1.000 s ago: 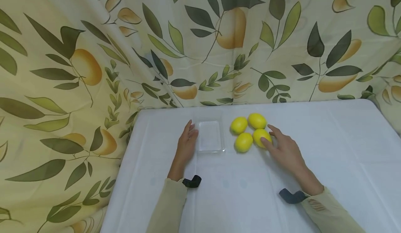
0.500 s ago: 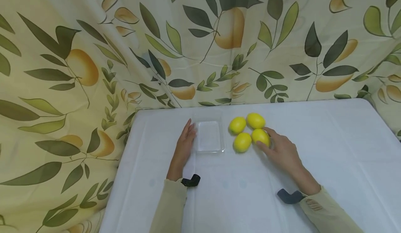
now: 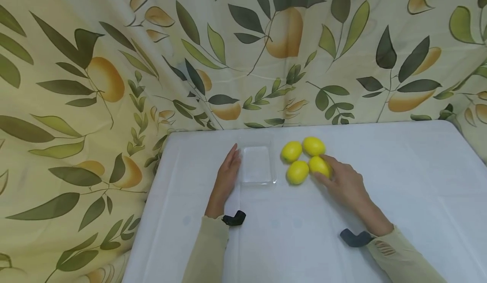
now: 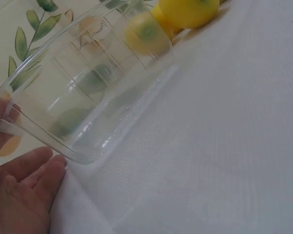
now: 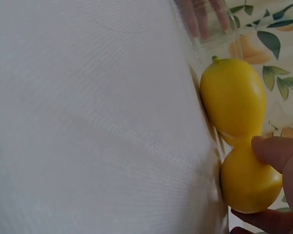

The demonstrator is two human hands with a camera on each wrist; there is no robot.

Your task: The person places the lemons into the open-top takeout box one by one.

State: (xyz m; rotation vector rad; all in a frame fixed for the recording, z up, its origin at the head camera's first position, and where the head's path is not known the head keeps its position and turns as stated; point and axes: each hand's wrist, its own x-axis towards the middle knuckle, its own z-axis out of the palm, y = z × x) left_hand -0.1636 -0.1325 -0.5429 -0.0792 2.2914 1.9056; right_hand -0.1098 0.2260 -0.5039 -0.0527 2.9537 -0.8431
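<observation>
A clear plastic box sits on the white table with its top uncovered. My left hand rests against the box's left side, fingers extended; the left wrist view has the fingertips right at its lower corner. To the right of the box, several yellow lemons lie in a cluster. My right hand pinches the nearest right lemon between thumb and fingers. The right wrist view shows the thumb on top of that lemon and fingers beneath, with another lemon beside it.
The table is covered in white cloth. Behind and to the left hangs a curtain with a leaf and fruit print. Two more lemons, a left one and a right one, form the back row of the cluster.
My right hand has closed in on the nearest right lemon, its thumb and fingers now around it. The left hand stays beside the box, and the box stays in place.
</observation>
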